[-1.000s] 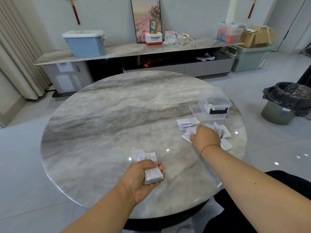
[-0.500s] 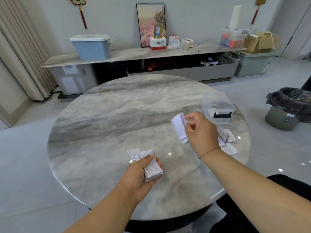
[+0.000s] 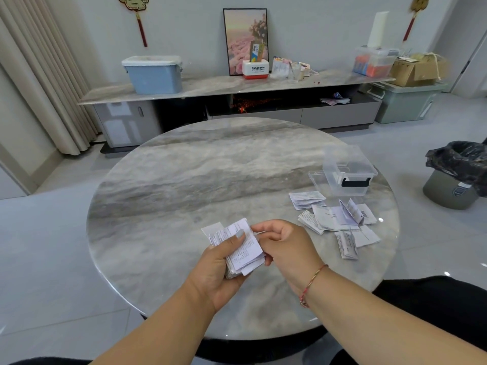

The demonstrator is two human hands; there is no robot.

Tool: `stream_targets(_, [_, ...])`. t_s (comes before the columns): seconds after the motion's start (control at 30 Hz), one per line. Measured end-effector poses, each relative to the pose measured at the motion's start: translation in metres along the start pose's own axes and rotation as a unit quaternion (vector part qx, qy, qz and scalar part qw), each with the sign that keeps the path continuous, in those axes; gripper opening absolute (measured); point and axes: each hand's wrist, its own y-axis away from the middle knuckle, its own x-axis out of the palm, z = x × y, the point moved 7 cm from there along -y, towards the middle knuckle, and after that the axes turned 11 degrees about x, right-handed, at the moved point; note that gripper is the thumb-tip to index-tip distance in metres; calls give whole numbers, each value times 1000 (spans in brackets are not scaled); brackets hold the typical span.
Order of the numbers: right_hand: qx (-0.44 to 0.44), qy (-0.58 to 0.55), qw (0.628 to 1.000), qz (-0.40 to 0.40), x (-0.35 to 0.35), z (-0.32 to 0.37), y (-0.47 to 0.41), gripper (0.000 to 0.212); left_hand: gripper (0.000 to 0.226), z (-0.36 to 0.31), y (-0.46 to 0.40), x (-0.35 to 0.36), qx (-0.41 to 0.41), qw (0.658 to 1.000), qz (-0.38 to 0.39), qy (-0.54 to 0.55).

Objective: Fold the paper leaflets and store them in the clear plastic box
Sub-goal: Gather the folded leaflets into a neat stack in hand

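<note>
Change since half a second ago: the right hand, then raised over the worktop with one white leaflet pinched in it, has come in beside the left hand, and that leaflet now lies on the stack of folded leaflets. Left hand: palm up above the near part of the round marble worktop, fingers curled under the stack, thumb pressed on its top sheet. Right hand: fingers curled, fingertips at the right edge of the stack; whether they pinch the paper or only touch it cannot be told. A red cord bracelet is on the right wrist. Loose leaflets: scattered flat on the right part of the worktop, some overlapping, one standing half open like a tent. Clear plastic box: just beyond the loose leaflets near the right rim, with a black latch on its near face; its clear lid lies just beside it on the left. Black-lined waste bin: on the floor, right of the worktop.
</note>
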Motion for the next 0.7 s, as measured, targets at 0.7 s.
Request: stream_targets(0.7, [113,9,992,50,-35,7,-3,30,11,-16,-18,-40,41,980,-185,55])
